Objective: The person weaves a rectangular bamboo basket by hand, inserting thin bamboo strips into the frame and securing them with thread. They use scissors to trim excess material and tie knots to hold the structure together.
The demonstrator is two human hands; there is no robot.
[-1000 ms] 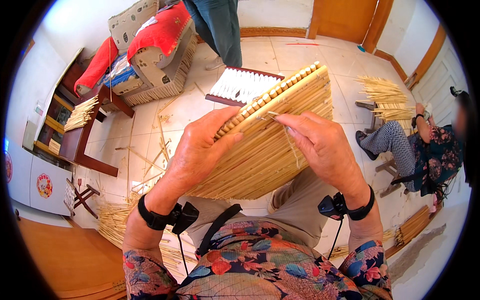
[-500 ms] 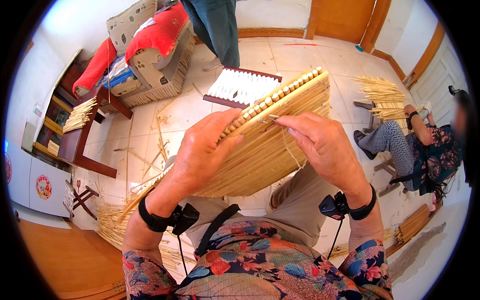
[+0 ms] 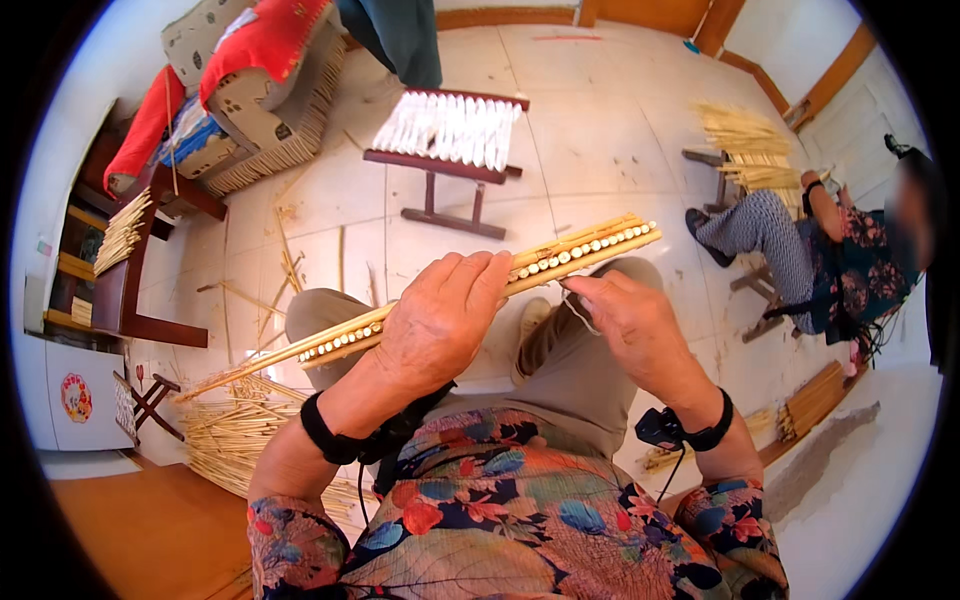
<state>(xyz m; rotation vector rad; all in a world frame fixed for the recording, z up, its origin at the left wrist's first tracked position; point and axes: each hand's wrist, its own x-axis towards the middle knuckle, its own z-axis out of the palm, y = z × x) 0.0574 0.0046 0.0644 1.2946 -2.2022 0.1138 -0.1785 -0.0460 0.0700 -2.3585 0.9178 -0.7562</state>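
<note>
across the pale tiled floor (image 3: 590, 110), starting at the left, a dark red-brown surface (image 3: 118, 305) bears a bundle of stalks (image 3: 122, 235), and a heap of loose stalks (image 3: 240, 430) lies lower down. over the lap, the left hand (image 3: 440, 320) is closed around a mat of stalks (image 3: 575, 258), which is edge-on and slants up to the right. just below its right part, the right hand (image 3: 630, 325) pinches a thin thread (image 3: 588, 318) between nearly closed fingertips, and farther right sits another person (image 3: 870, 250).
</note>
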